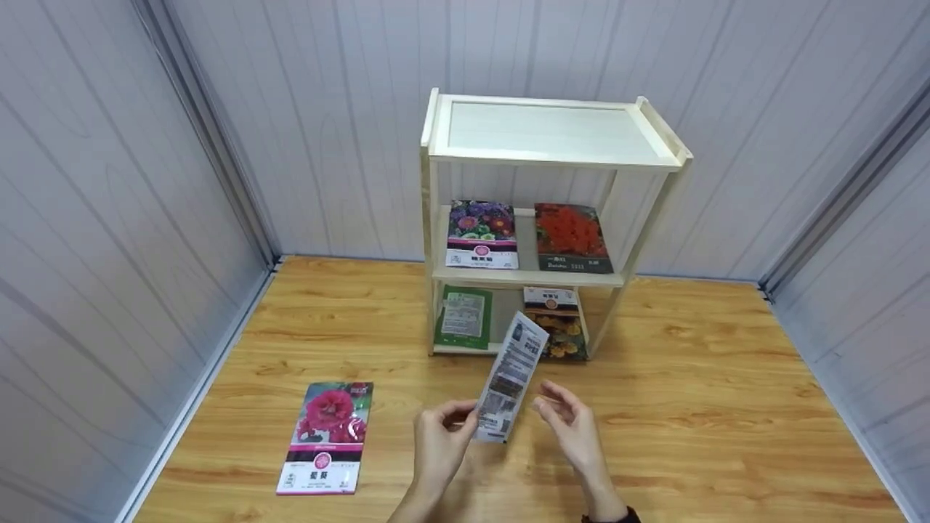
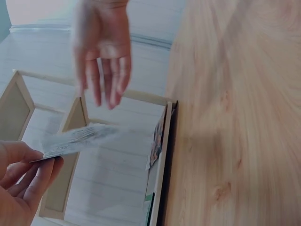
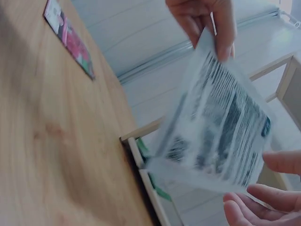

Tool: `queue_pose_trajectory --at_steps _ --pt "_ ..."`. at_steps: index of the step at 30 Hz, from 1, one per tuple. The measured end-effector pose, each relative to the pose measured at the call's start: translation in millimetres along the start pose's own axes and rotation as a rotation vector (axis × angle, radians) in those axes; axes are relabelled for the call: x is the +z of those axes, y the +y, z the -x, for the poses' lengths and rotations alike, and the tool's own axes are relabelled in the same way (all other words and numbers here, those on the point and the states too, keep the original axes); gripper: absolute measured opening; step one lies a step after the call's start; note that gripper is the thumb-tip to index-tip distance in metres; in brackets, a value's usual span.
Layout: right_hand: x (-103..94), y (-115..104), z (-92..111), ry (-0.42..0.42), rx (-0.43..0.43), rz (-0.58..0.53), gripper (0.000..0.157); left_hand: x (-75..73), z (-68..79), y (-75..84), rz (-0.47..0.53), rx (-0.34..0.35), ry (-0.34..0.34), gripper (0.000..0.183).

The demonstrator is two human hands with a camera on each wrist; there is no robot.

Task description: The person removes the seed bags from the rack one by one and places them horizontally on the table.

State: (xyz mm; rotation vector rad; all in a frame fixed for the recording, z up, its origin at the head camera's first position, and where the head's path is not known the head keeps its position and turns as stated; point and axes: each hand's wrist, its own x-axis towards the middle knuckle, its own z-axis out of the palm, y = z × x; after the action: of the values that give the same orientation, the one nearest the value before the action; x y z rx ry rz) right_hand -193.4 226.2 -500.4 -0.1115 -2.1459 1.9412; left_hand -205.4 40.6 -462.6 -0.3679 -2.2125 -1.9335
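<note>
My left hand (image 1: 442, 444) pinches a seed packet (image 1: 510, 383) by its lower left edge, thumb against fingers. The packet is raised above the table and tilted, its whitish back with printed text and small pictures facing up. To its right my right hand (image 1: 574, 432) is held with fingers loosely bent and nothing gripped. In the right wrist view, its thumb and fingertips are spread right by a corner of the packet (image 3: 221, 127). Flat on the table at the left lies another seed packet (image 1: 325, 436) with a pink flower front.
A small pale wooden shelf (image 1: 556, 134) stands at the back of the table (image 1: 697, 407). Its middle level bears a purple-flower packet (image 1: 481, 234) and a red-flower packet (image 1: 574, 238). Below are a green packet (image 1: 463, 317) and a yellow-flower packet (image 1: 565, 340). Pale panel walls surround the table.
</note>
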Motion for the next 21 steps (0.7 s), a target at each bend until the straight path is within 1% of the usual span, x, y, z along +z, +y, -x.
queue_pose_trajectory --at_steps 3,4,6,8,11,13,16,18,19,21 --pt "1.4 -5 1 -0.037 0.02 -0.04 0.046 4.7 1.0 -12.2 -0.007 -0.01 -0.026 0.009" --pt "1.8 -7 1 -0.053 0.024 -0.055 0.048 6.2 1.5 -16.2 -0.015 -0.001 -0.03 0.009" --pt "2.7 -11 2 -0.076 0.04 -0.098 0.05 8.9 2.7 -21.7 -0.043 0.047 -0.036 0.01" --pt "4.5 -15 3 -0.094 0.041 -0.139 0.051 10.6 3.9 -25.5 -0.08 0.132 -0.031 0.011" --pt "6.8 -18 5 -0.11 0.035 -0.198 0.049 13.2 5.4 -30.2 -0.14 0.303 -0.018 0.017" --pt "7.8 -18 5 -0.117 0.016 -0.22 0.049 14.9 6.1 -33.2 -0.186 0.417 -0.003 0.021" --pt "8.5 -12 5 -0.117 -0.035 -0.235 0.054 16.8 7.2 -36.2 -0.242 0.547 0.002 0.027" --pt "8.0 -1 3 -0.114 -0.07 -0.261 0.058 17.6 8.2 -37.8 -0.277 0.6 -0.001 0.028" --pt "6.4 19 -3 -0.124 -0.1 -0.292 0.058 18.0 8.7 -38.1 -0.297 0.621 -0.007 0.029" --pt "4.3 39 -7 -0.132 -0.125 -0.338 0.05 18.7 9.8 -38.8 -0.334 0.656 -0.016 0.029"
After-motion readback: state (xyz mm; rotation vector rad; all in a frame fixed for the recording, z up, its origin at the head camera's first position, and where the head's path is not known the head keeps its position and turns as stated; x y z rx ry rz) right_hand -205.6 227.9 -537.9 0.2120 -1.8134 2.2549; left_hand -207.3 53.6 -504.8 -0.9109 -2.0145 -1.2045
